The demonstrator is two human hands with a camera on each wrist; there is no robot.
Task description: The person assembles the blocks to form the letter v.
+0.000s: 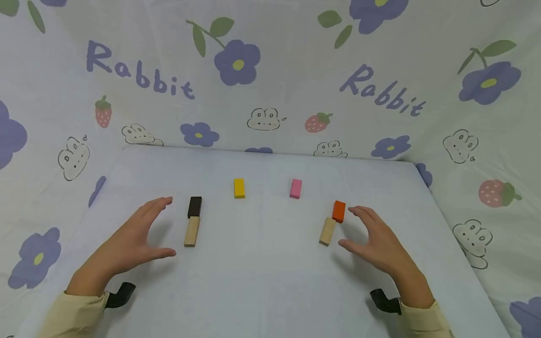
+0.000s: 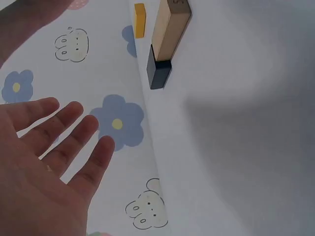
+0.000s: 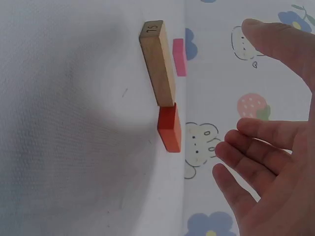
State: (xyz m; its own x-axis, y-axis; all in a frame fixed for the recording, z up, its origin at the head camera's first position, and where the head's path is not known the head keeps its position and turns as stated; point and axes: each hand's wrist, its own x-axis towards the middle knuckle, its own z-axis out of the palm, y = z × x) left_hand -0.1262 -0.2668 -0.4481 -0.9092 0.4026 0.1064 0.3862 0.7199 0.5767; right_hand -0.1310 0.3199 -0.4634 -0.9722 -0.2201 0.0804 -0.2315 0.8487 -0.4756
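My left hand [image 1: 127, 241] hovers on the left with thumb and fingers spread apart, holding nothing. Just right of it, a black block [image 1: 195, 207] and a plain wooden block [image 1: 192, 231] lie end to end. On the other side, my right hand [image 1: 382, 244] is likewise spread and holds nothing. Its fingertips come close to an orange block [image 1: 339, 211], whose lower corner meets a second wooden block [image 1: 327, 231]. In the right wrist view that wooden block [image 3: 158, 64] shows a dark printed mark on its end. Farther back lie a yellow block [image 1: 239, 188] and a pink block [image 1: 296, 188].
The blocks lie on a white tabletop [image 1: 253, 291]. Behind it and at both sides hangs a cloth [image 1: 287, 84] printed with flowers, rabbits and strawberries. A black wrist fitting [image 1: 121, 295] juts from the left sleeve, and another fitting [image 1: 384, 301] from the right.
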